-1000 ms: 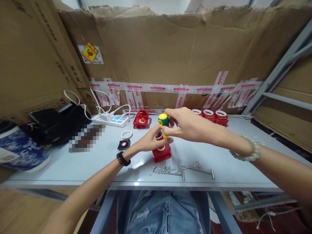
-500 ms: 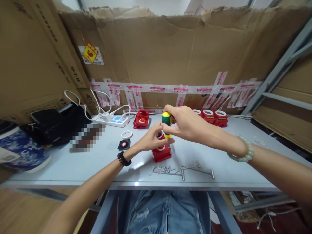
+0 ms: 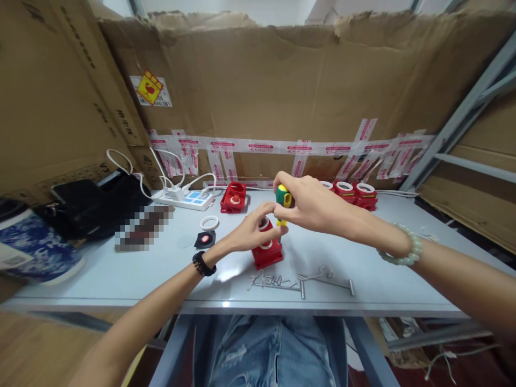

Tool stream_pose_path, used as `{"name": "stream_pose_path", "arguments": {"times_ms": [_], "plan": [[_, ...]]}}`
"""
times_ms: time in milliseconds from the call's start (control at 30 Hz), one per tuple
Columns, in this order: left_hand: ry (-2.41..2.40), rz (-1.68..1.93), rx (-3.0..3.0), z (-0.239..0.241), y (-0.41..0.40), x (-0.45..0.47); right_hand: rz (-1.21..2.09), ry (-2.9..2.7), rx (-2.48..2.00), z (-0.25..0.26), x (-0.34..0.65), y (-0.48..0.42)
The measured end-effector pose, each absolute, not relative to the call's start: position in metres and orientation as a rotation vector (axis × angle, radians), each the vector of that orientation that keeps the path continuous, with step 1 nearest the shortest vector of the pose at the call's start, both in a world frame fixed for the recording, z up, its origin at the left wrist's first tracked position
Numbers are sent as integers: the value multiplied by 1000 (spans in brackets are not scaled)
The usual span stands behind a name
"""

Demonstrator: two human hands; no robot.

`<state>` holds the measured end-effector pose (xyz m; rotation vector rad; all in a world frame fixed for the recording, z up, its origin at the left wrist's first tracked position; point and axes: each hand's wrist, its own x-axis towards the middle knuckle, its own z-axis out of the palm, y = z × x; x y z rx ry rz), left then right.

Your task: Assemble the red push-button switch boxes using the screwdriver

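My right hand (image 3: 308,201) is closed round the green and yellow handle of a screwdriver (image 3: 284,199), which points down at the right side of a red housing (image 3: 269,259). The screwdriver's tip meets the housing near its right edge, where fine detail is too small to tell. Across the top of the housing lies my left hand (image 3: 253,228), its fingers wrapped over it and steadying it on the table. Part of a white ring shows on the housing below the left fingers; much of its upper part is hidden.
Screws and T-shaped metal rods (image 3: 300,287) lie near the front edge. Behind are another red housing (image 3: 234,199), a power strip (image 3: 185,199) and several red units with white rings (image 3: 365,189). A white ring (image 3: 209,223) and black square part (image 3: 205,239) lie left.
The screwdriver handle has turned in my right hand and shifted slightly right and upright. My left hand keeps its hold on the red housing.
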<state>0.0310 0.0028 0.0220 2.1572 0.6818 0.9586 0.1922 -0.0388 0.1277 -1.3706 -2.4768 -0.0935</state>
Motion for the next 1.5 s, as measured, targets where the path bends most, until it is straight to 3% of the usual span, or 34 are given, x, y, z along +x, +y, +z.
{"name": "stream_pose_path", "arguments": {"times_ms": [400,867,1200,1500], "plan": [[722,977,2276,28,-4,29,-98,-2426,-1324,135,194,-40],[819,552,2808,22,-8,25,-111,-2315,-1342,143,203,-44],[983,676,3137,20,-15,35,-109,-2273,-1339,146,212,-46],[733,607,3188,-5,-42,35,-130,-2264,-1323,147,215,-47]]}}
